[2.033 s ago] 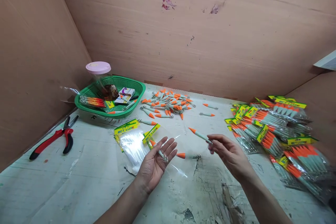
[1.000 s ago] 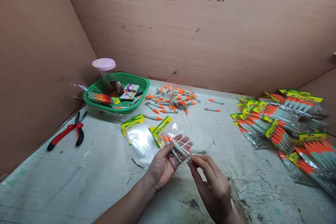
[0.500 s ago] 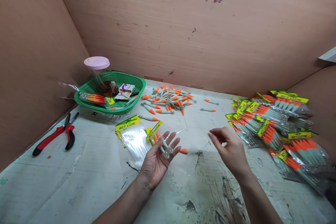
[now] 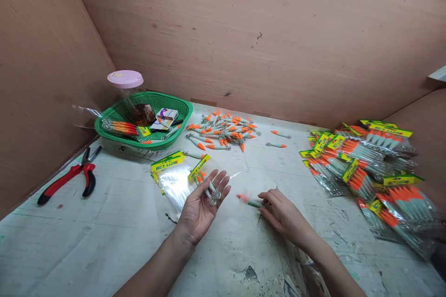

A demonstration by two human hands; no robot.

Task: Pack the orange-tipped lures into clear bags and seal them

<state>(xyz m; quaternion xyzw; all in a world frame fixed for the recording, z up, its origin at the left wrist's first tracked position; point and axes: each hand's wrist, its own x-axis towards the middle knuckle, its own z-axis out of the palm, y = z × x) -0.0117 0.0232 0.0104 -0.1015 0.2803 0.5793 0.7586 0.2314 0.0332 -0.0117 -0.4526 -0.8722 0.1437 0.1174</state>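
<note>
Palm up, my left hand (image 4: 200, 209) has its thumb closed over several squid lures (image 4: 209, 189) with orange tips and wire hook crowns. A clear bag with a yellow BCT LURE header (image 4: 198, 168) lies at the same hand; whether those lures are inside it I cannot tell. My right hand (image 4: 284, 213) pinches a single pale green squid lure (image 4: 253, 202) by its hook end, just above the table, its orange tip pointing left and partly blurred. Left of my left hand lies a stack of flat bags with yellow headers (image 4: 172, 178).
Behind my hands spreads a pile of loose lures (image 4: 226, 130). Packed lure bags (image 4: 362, 167) are heaped on the right. A green basket (image 4: 167, 97) holding a pink-lidded jar (image 4: 125, 80) stands back left, with red-handled pliers (image 4: 66, 183) before it. Wooden panels (image 4: 244, 46) enclose the table.
My right hand has come down and left onto the lone lure on the table and taken its hook end. My left hand has shifted slightly left with its lures.
</note>
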